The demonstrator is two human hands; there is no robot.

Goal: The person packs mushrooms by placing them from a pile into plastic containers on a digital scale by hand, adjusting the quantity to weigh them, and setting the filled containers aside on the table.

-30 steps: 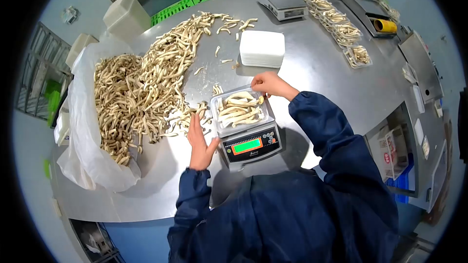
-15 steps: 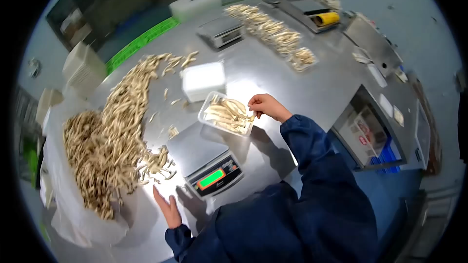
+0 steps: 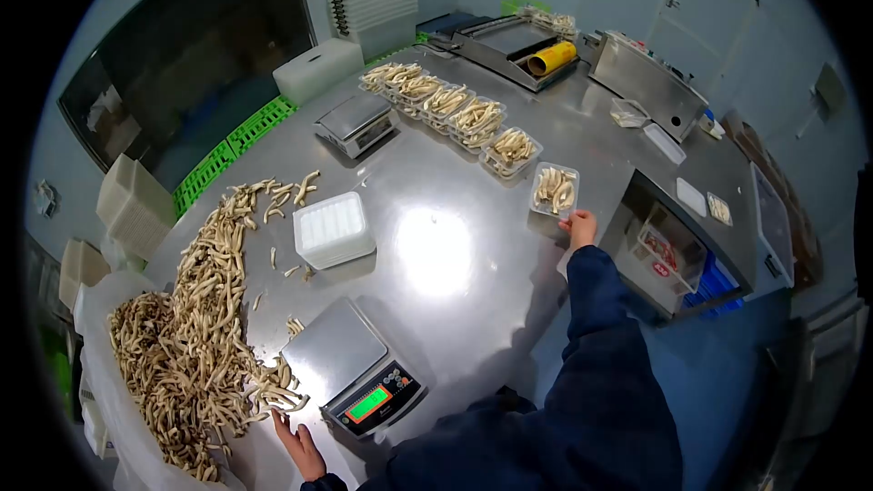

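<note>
**Mushroom tub (image 3: 536, 204) on desk (image 3: 455, 327), R hand (image 3: 582, 231) at its corner**

Head cam: tub sits right of ctr on the desk, just past the near end of the row of filled tubs (image 3: 452, 130), gap between. Clear thin plastic, rectangular, rounded corners; holds pale cream mushrooms (image 3: 555, 189), elongated, slightly bent, smooth-looking. R hand: fingers bent in, tips at tub's near corner; can't tell if gripping or just touching.

L hand (image 3: 301, 451): open, fingers extended, nothing held, near the loose mushroom pile (image 3: 205, 318) & the scale (image 3: 338, 338). Pile = tangled, cream to brownish, darker toward the translucent, crinkled plastic bag (image 3: 95, 327). Scale: bare flat metal plate, dark panel w/ lit green display (image 3: 370, 403).

White stack (image 3: 335, 238) = flat rect. pcs, rounded corners, beyond scale. 2nd scale (image 3: 356, 120) further back, also metal-topped. Desk = shiny brushed-look metal, strong glare mid-surface.
</note>
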